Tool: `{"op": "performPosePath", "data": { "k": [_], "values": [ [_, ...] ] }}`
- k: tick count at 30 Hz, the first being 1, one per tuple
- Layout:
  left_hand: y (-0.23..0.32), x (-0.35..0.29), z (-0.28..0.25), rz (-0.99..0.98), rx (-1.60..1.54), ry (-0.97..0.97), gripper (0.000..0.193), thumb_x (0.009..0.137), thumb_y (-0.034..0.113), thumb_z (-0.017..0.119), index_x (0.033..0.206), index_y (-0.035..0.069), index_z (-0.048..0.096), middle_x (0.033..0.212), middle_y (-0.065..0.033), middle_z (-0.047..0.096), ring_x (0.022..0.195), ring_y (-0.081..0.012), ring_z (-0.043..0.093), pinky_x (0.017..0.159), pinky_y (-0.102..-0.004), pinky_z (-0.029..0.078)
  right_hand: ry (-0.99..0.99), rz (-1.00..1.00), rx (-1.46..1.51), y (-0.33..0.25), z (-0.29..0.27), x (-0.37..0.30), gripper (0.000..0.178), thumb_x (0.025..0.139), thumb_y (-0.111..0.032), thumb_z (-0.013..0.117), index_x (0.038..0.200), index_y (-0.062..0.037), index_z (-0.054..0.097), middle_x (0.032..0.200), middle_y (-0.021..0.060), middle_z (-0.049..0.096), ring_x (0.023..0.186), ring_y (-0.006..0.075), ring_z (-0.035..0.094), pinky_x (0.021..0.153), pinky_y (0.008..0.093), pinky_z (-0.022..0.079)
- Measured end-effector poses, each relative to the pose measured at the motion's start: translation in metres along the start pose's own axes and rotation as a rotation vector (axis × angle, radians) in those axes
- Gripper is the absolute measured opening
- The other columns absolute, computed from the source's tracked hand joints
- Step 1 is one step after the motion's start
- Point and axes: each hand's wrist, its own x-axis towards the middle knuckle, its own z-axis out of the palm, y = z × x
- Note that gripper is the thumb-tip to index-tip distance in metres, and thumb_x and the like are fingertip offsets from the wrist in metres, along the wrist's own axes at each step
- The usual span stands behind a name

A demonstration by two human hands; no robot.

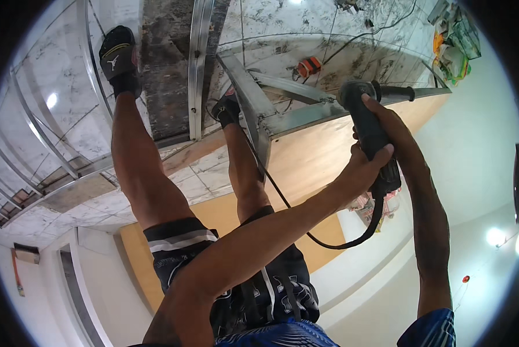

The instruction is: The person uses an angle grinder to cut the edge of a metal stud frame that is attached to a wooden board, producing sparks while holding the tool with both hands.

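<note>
A dark angle grinder (370, 128) is held in both my hands, its head resting at or just above the edge of a metal frame (299, 117); whether it touches I cannot tell. My right hand (391, 124) closes around the body near the head, thumb along the top. Lower down, my left hand (368, 166) wraps the rear of the body. The side handle (399, 93) sticks out to the right with no hand on it. The grinder's disc is hidden. From its rear end a black cord (352, 245) loops down and left past my leg.
A pale wooden panel (317, 156) backs the metal frame. An orange and black box (309, 66) with a cable sits on the stained tile floor (282, 20). Metal bars (199, 63) stand near my feet. Bags and scraps (456, 49) lie at the far right.
</note>
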Motion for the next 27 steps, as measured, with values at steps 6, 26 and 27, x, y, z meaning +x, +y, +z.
{"op": "performPosePath", "data": {
  "k": [6, 26, 27],
  "values": [
    [-0.002, 0.003, 0.002, 0.008, -0.031, 0.064, 0.058, 0.096, 0.047, 0.058, 0.119, -0.001, 0.036, 0.093, -0.0046, 0.055, 0.08, -0.0087, 0.059, 0.067, -0.0287, 0.054, -0.079, 0.018, 0.005, 0.006, -0.003, 0.015, 0.056, 0.089, -0.057, 0.06, 0.097, -0.0014, 0.06, 0.074, 0.0097, 0.064, 0.063, 0.0171, 0.065, 0.055, 0.0294, 0.052],
    [0.003, 0.01, -0.008, -0.002, -0.15, -0.001, 0.05, 0.096, 0.042, 0.06, 0.119, 0.003, 0.04, 0.089, -0.0031, 0.059, 0.077, -0.0112, 0.064, 0.062, -0.03, 0.056, -0.101, 0.034, -0.057, 0.006, 0.0, 0.026, 0.059, 0.088, -0.058, 0.061, 0.088, 0.0008, 0.065, 0.072, 0.0107, 0.065, 0.06, 0.0177, 0.063, 0.056, 0.0307, 0.052],
    [0.004, 0.006, -0.01, -0.032, -0.143, -0.018, 0.05, 0.097, 0.041, 0.06, 0.12, 0.002, 0.042, 0.092, -0.004, 0.059, 0.079, -0.0114, 0.064, 0.066, -0.0305, 0.058, -0.097, 0.035, -0.065, 0.01, -0.001, 0.025, 0.059, 0.088, -0.058, 0.061, 0.089, 0.0008, 0.065, 0.072, 0.0107, 0.065, 0.06, 0.0177, 0.063, 0.056, 0.0307, 0.052]
  ]
}}
